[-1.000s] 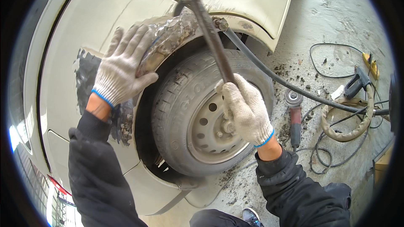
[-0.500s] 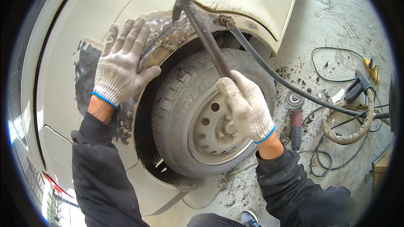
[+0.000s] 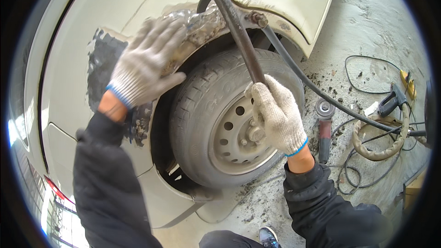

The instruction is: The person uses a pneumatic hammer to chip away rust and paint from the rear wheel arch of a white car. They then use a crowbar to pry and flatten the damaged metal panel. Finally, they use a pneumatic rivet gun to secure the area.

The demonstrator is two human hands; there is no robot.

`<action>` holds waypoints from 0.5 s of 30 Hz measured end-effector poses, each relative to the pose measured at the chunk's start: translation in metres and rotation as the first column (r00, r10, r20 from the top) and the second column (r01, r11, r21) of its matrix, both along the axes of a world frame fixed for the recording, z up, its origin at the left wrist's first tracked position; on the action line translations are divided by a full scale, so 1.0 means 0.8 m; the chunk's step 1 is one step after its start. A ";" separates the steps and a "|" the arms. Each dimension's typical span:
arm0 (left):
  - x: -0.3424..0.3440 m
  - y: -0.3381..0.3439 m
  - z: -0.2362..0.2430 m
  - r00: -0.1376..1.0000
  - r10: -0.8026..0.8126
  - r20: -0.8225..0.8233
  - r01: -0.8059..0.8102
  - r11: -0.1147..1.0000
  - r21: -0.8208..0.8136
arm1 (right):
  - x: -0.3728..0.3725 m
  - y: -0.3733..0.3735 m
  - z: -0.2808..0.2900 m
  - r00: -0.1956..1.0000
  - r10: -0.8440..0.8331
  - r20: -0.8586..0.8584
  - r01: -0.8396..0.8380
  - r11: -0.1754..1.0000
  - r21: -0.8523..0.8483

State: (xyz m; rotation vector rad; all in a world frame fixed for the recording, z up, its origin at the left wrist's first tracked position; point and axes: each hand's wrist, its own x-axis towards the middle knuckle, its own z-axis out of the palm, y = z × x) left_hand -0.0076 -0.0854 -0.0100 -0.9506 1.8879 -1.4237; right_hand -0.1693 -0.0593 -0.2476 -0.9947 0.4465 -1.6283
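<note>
A hammer (image 3: 240, 34) with a long dark shaft is gripped in my right hand (image 3: 279, 115), which wears a white knit glove. Its curved head rises over the upper part of the car's wheel arch (image 3: 206, 23), where the paint is stripped to bare, rough metal. My left hand (image 3: 148, 62), gloved the same way and slightly blurred, has its fingers stretched out over the body panel beside the arch. Whether its palm touches the panel I cannot tell. Below the arch sits the wheel (image 3: 197, 110) with its dusty tyre and steel rim.
A grey hose (image 3: 303, 76) runs from a clamp (image 3: 257, 19) on the arch edge across the floor. On the concrete at right lie an angle grinder (image 3: 325, 128), a coiled sleeved cable (image 3: 374, 154) with a black handle (image 3: 392, 101), thin cords and dark debris (image 3: 317, 82).
My left hand has slid a little up and right along the panel. The hammer and my right hand have shifted slightly right, and the whole view has moved a little.
</note>
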 end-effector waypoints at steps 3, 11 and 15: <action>0.052 0.066 0.032 0.996 -0.061 -0.063 0.062 0.998 0.015 | -0.001 -0.003 0.000 1.000 0.027 0.012 -0.027 1.000 0.009; 0.101 0.110 0.041 0.984 -0.068 -0.163 0.061 0.997 -0.051 | 0.007 -0.005 0.001 0.998 0.053 0.030 -0.055 0.996 0.076; 0.094 0.110 0.039 0.976 -0.087 -0.201 0.080 0.996 -0.043 | 0.011 -0.009 0.003 0.998 -0.039 -0.041 0.037 0.998 -0.046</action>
